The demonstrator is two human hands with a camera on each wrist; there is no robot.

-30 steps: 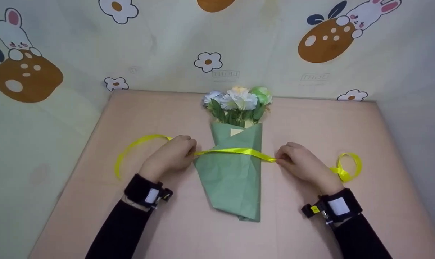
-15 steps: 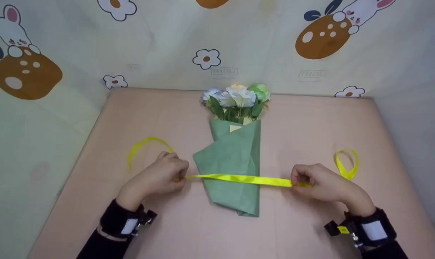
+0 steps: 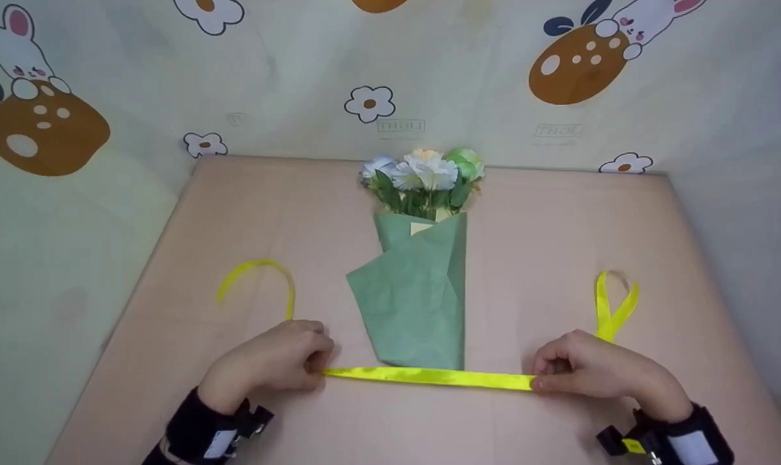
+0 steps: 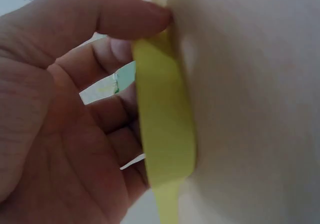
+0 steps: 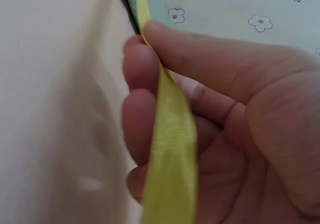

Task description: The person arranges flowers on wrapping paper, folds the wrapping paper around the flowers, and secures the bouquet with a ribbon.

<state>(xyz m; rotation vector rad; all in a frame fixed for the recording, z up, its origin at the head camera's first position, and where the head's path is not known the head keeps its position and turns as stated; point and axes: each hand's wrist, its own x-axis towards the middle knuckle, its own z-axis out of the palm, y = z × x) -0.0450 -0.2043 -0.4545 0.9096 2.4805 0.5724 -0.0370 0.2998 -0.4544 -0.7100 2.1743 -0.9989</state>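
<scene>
A bright yellow ribbon (image 3: 429, 376) stretches nearly straight between both hands, across the bottom end of a bouquet wrapped in green paper (image 3: 416, 303). My left hand (image 3: 277, 358) pinches it to the left of the bouquet; the left wrist view shows the ribbon (image 4: 165, 109) running past the thumb and curled fingers. My right hand (image 3: 606, 368) pinches it on the other side, and in the right wrist view the ribbon (image 5: 175, 144) passes between thumb and index finger. Blue, white and green flowers (image 3: 426, 173) with leaves stick out of the paper's top. The bouquet lies flat.
One loose ribbon tail curves on the pinkish table (image 3: 532, 258) beyond the left hand; the other forms a loop beyond the right hand. A cloth wall (image 3: 287, 77) printed with rabbits and flowers rises behind the table's back edge.
Both hands have drawn the ribbon down toward the person, from the bouquet's middle to its bottom end. They have also moved farther apart, lengthening the stretch between them.
</scene>
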